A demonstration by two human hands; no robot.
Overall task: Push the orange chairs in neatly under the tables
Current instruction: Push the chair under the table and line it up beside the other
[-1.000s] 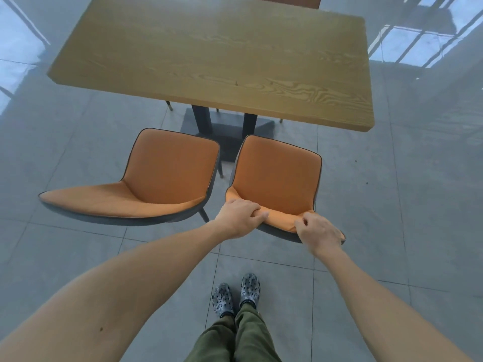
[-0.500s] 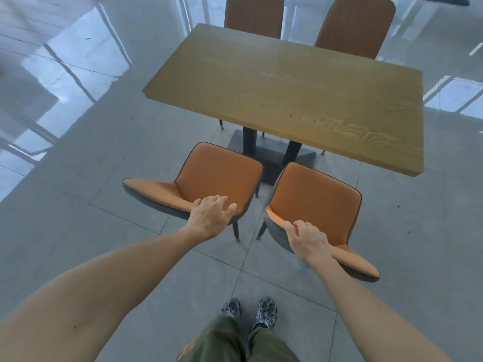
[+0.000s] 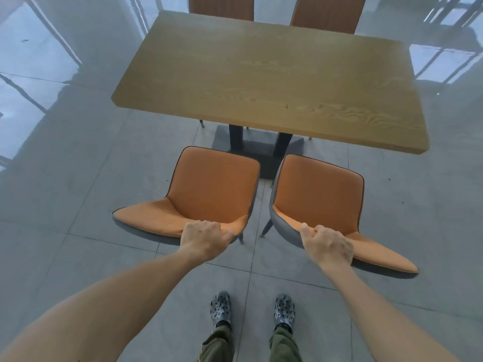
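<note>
Two orange chairs with grey shells stand side by side on the near side of a wooden table (image 3: 261, 74), their seats short of its front edge. My left hand (image 3: 205, 237) grips the top of the backrest of the left chair (image 3: 209, 189). My right hand (image 3: 328, 245) grips the backrest top of the right chair (image 3: 318, 194). The seats point toward the table's dark pedestal base (image 3: 257, 150). A narrow gap separates the two chairs.
Two more orange chairs stand at the far side, one on the left (image 3: 220, 7) and one on the right (image 3: 326, 14). Glossy grey floor tiles (image 3: 78, 178) surround the table. My feet (image 3: 252, 309) stand just behind the near chairs.
My left hand left the right chair, reached across and closed on the left chair's backrest. My right hand kept hold of the right chair. My view shifted so both chairs face the table squarely.
</note>
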